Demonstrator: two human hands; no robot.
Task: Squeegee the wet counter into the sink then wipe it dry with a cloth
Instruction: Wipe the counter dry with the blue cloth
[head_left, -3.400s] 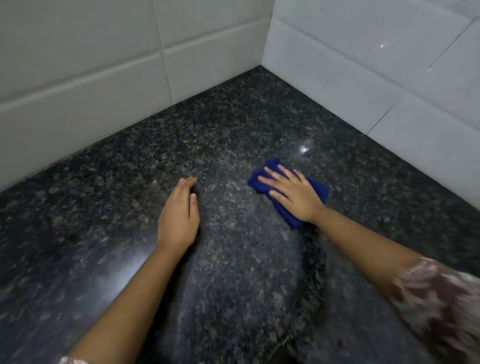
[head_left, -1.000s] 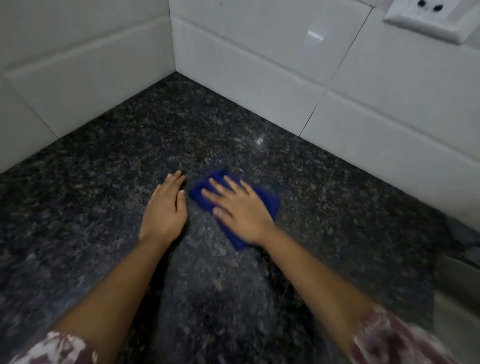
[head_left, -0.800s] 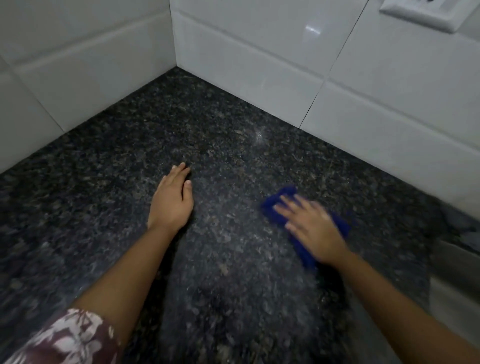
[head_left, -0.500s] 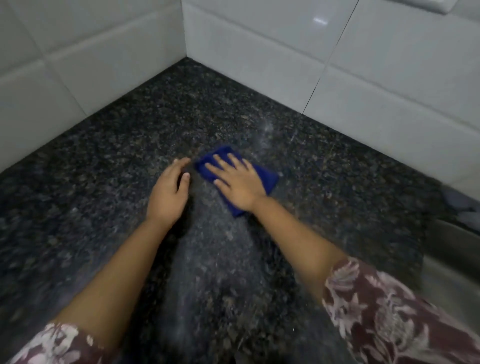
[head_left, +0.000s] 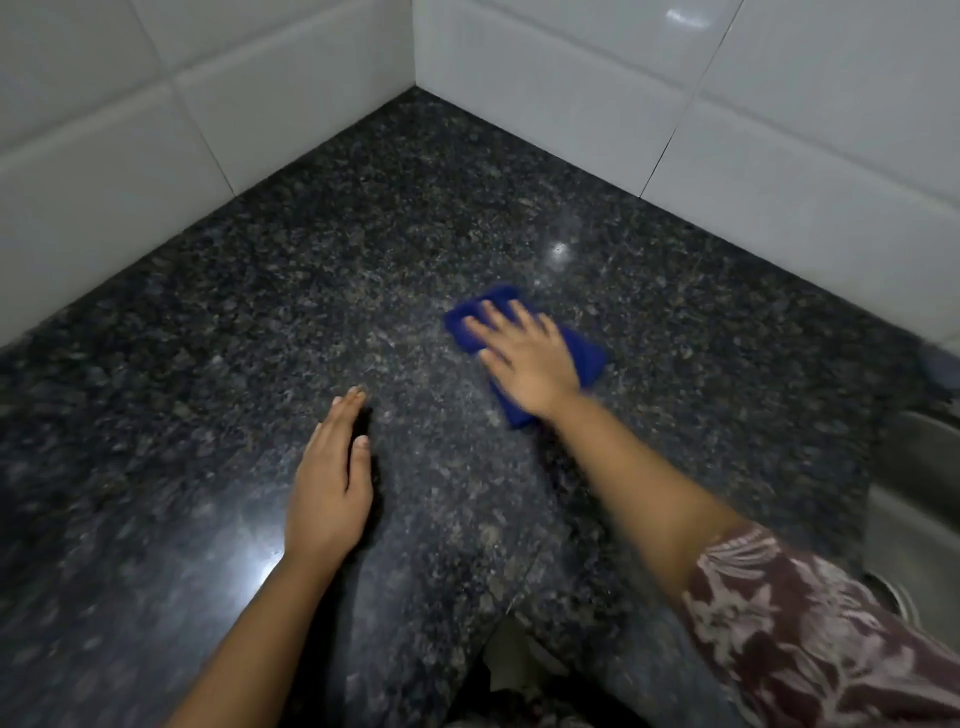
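Note:
A folded blue cloth (head_left: 589, 358) lies flat on the dark speckled granite counter (head_left: 363, 249). My right hand (head_left: 524, 358) presses down on the cloth with fingers spread, covering most of it; the hand is motion-blurred. My left hand (head_left: 332, 483) rests flat on the counter, fingers together, empty, to the left of the cloth and nearer to me. The steel sink (head_left: 914, 499) shows at the right edge. No squeegee is in view.
White tiled walls (head_left: 597, 93) meet in a corner at the back of the counter. The sink drain (head_left: 893, 592) sits by my right sleeve. The counter's front inner corner (head_left: 509, 618) drops off near the bottom middle.
My right hand has slid the cloth to the right, away from my left hand, after sweeping left beside it half a second ago. My left hand has stayed planted.

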